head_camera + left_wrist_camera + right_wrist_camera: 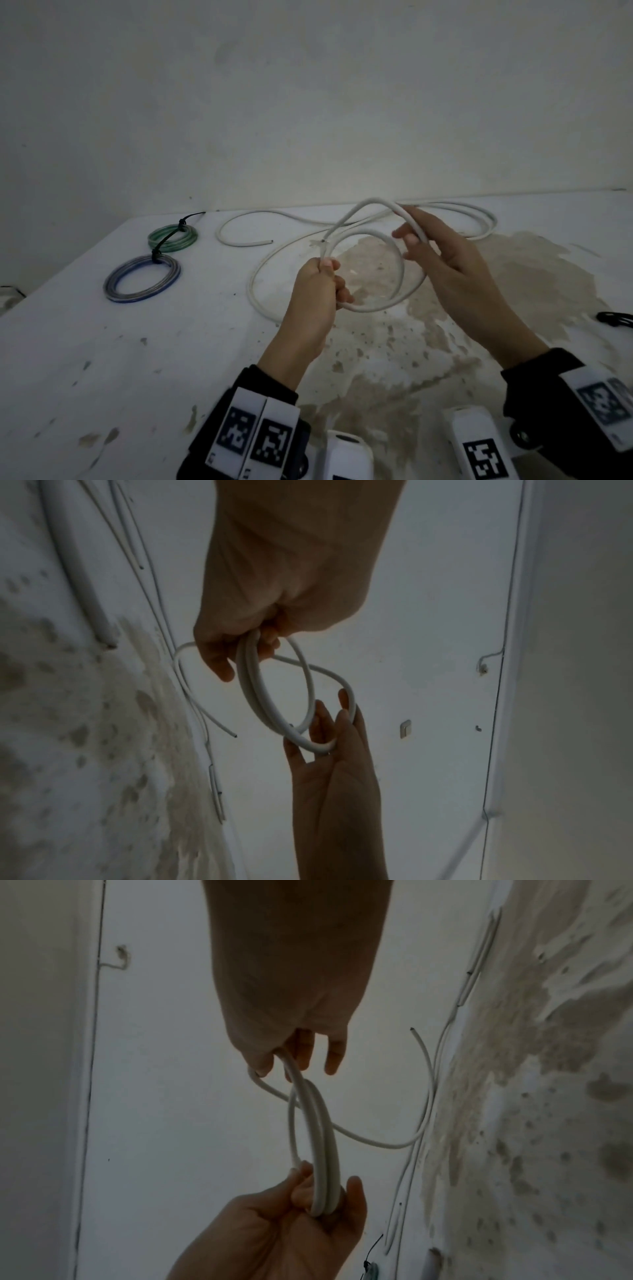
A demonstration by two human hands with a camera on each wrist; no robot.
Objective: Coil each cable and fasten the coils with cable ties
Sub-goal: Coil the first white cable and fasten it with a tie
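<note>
A long white cable (pixel 371 310) is partly wound into two or three loops held above the table. My left hand (pixel 327 274) grips the loops in a fist, and one cut end (pixel 323 242) sticks out above the thumb. My right hand (pixel 416 238) pinches the top of the newest loop between thumb and fingers. The remaining cable trails across the back of the table to a loose end (pixel 270 241). In the left wrist view the loops (pixel 255 688) hang from my left hand. In the right wrist view the same loops (pixel 320 1150) run down to my left hand (pixel 308 1196).
A green coil (pixel 173 236) and a blue coil (pixel 142 278) lie at the left, each fastened with a black cable tie. Spare black ties (pixel 616 318) lie at the right edge. The white table (pixel 102 359) has a brown worn patch (pixel 394 359) and meets a wall behind.
</note>
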